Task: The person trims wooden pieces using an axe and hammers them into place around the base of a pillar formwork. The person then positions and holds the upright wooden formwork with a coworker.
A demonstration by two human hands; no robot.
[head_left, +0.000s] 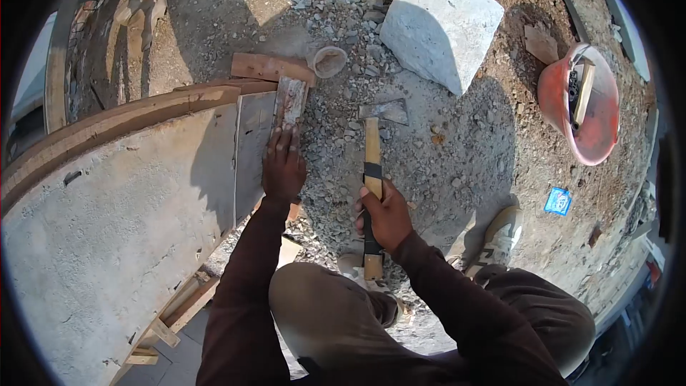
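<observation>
My right hand [387,216] is wrapped around the handle of a hatchet [372,144], whose wooden handle has black tape on it. The hatchet's metal head points away from me, its flared blade toward the right, over gravelly ground. My left hand [284,164] grips the near end of a short, mortar-stained wooden board [291,100], its fingers over the top; the thumb is hidden. That board lies beside the end of a large panel [121,193] with curved timber edging [121,127]. A reddish wooden piece [266,66] touches the board's far end.
A small round cup [329,62] sits beyond the board. A big pale block [439,25] rests at the back. On the right stand a red bucket [554,96] with a stick and dark bits inside, and a blue packet [557,201]. Rubble covers the ground.
</observation>
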